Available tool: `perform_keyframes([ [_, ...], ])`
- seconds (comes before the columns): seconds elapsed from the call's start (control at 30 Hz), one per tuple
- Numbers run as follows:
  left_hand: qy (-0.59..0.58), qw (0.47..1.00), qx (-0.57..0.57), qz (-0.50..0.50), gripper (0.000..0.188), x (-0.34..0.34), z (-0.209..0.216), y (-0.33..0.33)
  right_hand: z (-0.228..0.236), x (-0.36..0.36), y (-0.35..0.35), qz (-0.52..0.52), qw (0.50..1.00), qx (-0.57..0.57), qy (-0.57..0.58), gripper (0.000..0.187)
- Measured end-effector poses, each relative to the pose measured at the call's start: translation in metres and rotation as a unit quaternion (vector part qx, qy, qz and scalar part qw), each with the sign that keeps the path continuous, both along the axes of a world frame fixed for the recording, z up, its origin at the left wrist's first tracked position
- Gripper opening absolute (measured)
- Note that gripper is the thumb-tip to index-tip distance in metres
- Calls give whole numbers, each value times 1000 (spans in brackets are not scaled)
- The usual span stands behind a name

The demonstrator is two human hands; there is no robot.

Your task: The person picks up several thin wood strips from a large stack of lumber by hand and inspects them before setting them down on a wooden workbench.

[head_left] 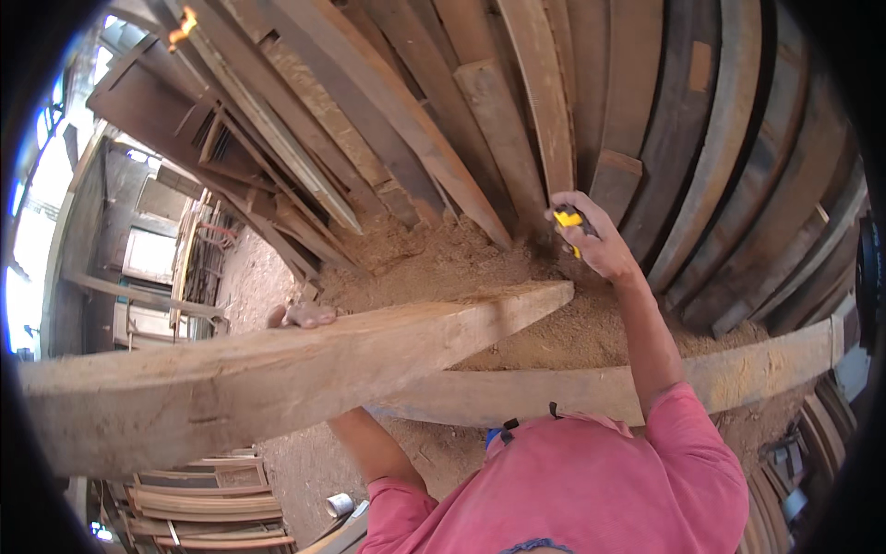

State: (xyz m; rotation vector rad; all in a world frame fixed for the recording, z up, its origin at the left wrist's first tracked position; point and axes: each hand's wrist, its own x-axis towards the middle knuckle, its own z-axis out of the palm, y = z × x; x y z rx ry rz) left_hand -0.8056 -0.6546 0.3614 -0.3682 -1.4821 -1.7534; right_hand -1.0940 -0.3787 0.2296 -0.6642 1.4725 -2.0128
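A long, thick wooden beam (268, 388) slants across in front of me, from the left rim to a tapered end near the middle. My left forearm passes beneath it, and my left hand (305, 316) shows at its far edge, the fingers curled against the wood. The rest of that hand is hidden by the beam. Beyond the beam's tapered end, my right hand (600, 240) is raised with fingers closed around a yellow and black tape measure (574, 220). No drawn-out blade can be made out.
Many planks (498, 120) lean in a row along the far side. Sawdust (425, 263) covers the ground at their feet. Another beam (738, 369) lies crosswise close to my body. Stacked boards (208, 503) and a white can (339, 505) sit at the lower left.
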Motion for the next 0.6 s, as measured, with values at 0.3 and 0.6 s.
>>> perform_keyframes([
  [0.3, -2, 997, 16, 70, 51, 0, 2, 33, -65, 92, 41, 28, 920, 271, 283, 73],
  [0.6, 5, 997, 50, 62, 99, -37, 4, 57, -38, 99, -25, 31, 872, 258, 414, 91],
])
